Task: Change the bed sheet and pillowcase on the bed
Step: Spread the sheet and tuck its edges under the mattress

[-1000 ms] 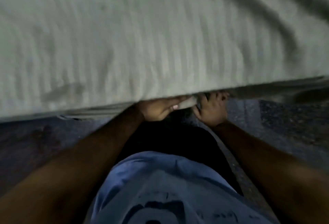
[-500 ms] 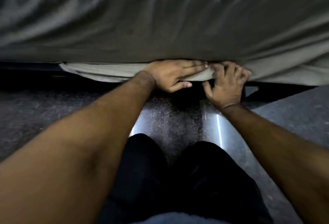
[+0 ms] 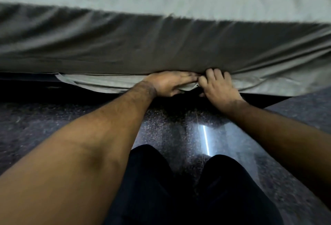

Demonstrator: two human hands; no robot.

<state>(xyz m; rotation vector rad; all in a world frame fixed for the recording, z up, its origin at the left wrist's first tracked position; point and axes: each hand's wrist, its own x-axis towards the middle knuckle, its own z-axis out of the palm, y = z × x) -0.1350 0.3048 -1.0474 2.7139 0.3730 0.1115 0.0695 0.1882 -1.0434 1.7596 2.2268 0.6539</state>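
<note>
Left hand (image 3: 168, 83) lies flat with straight fingers under the bed's edge, pressing the grey bed sheet (image 3: 161, 45) hem. Right hand (image 3: 217, 86), touching it, curls its fingers, pinching that hem above the speckled floor (image 3: 170, 130).

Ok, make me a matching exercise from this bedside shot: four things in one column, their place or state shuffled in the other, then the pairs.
Things:
1. bed sheet
2. left hand
3. right hand
4. floor

States:
A. dark, speckled, with a bright streak of reflected light
B. fingers curled, pinching the hem
C. draped down the side of the bed, loose edge hanging
D. fingers straight, flat along the sheet's lower edge

Pairs: 1-C, 2-D, 3-B, 4-A
</note>
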